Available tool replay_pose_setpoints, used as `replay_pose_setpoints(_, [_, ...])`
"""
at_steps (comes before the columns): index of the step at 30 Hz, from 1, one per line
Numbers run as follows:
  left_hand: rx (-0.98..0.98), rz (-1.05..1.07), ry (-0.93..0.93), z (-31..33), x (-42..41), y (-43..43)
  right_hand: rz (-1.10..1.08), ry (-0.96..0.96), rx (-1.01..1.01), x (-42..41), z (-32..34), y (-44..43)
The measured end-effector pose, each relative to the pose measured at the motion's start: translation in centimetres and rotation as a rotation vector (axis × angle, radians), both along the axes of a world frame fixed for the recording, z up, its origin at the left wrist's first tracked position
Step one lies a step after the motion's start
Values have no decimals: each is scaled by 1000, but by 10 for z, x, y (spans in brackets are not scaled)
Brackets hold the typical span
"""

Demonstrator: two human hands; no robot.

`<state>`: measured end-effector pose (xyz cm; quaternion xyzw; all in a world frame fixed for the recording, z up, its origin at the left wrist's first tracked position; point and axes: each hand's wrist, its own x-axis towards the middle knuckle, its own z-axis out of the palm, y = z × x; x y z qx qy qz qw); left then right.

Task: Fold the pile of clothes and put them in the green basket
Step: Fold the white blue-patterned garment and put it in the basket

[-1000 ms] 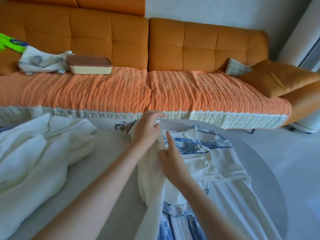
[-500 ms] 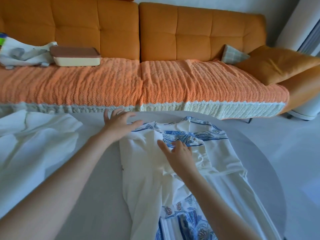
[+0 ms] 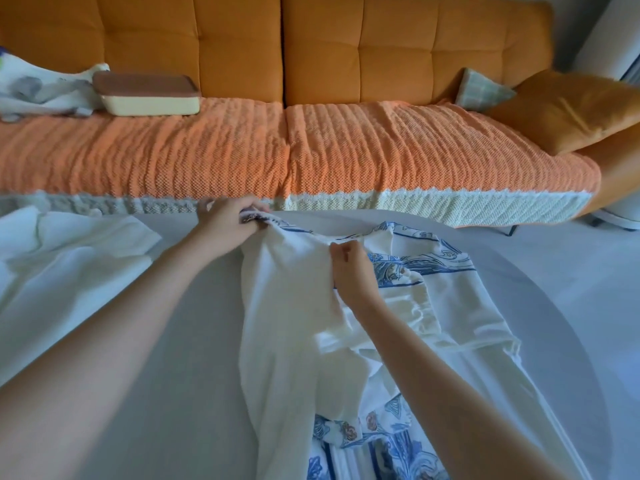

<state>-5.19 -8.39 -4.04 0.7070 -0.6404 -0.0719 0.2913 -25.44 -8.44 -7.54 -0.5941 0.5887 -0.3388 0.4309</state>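
1. Plainly, both hands work the far end of the dress [image 3: 294, 323]: the left hand [image 3: 227, 221] is clenched round its far left corner, and the right hand [image 3: 349, 268] pinches a fold of white cloth near the neckline.
2. Holding two points along the top edge looks meant to pull that edge taut, so the white left panel lies straight before a fold.
3. The dress lies lengthwise on the counter [image 3: 180, 358]. Its blue print shows at the far right and at the near end, where it runs out of view.
4. A white pile [image 3: 69, 271] sits on the counter's left, well apart from the dress. The bare strip between them gives the left arm room.
5. The gripped corner sits just at the counter's far rim, close to the sofa [image 3: 346, 150], so pulling farther could drag cloth over the edge.
6. The curved rim runs near the dress's right side, leaving less room there than on the left, so folding inward seems safer.
7. The green basket is not in view.
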Motion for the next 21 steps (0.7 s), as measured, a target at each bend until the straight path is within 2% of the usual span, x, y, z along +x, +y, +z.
replay_pose_setpoints(3, [30,-24,247,1,-8,-2,84,-31,98,-2,8,10])
replay_pose_setpoints(5, [49,-17,332,1,-10,0,152,-45,157,5,14,16])
replay_pose_setpoints(7, [45,-28,389,1,-14,-3,166,-139,245,14,13,21])
replay_pose_setpoints(12, [-163,57,217,4,-37,-18,99,-622,391,13,-2,18])
replay_pose_setpoints(13, [-186,75,127,0,-40,-20,107,-635,418,10,-3,18])
replay_pose_setpoints(16, [-239,117,-99,-26,-49,-11,165,-406,325,3,-3,21])
replay_pose_setpoints(17, [-279,152,-89,-35,-51,-1,199,-306,275,1,-1,22])
replay_pose_setpoints(19, [-327,244,43,-55,-48,24,213,-80,182,1,6,23])
replay_pose_setpoints(21, [-268,243,196,-74,-41,49,198,138,60,1,10,24])
